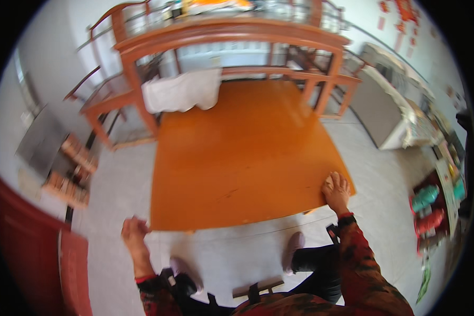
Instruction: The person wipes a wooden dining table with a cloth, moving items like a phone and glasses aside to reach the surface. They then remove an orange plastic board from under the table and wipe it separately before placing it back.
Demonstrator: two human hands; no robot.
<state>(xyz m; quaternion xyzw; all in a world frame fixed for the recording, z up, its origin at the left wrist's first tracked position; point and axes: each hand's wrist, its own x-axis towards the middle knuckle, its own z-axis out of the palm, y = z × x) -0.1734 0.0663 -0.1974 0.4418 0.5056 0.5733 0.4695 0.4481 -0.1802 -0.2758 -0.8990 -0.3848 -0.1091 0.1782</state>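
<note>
A low wooden table (241,158) with an orange-brown top stands before me. My left hand (134,231) is at its near left corner, fingers curled; whether it grips the edge is not plain. On the tabletop near the right corner lies my right hand (337,189), with a light tan object (329,182), perhaps a folded cloth, partly under its fingers. A white cloth (183,91) is draped at the table's far left corner.
Behind is a taller reddish wooden table (233,33), flanked by wooden chairs (110,93). A grey-sided box-like piece (379,106) and shelves (444,197) line the right. At lower left is a red door (27,245). Near my feet lies a narrow wooden piece (258,289).
</note>
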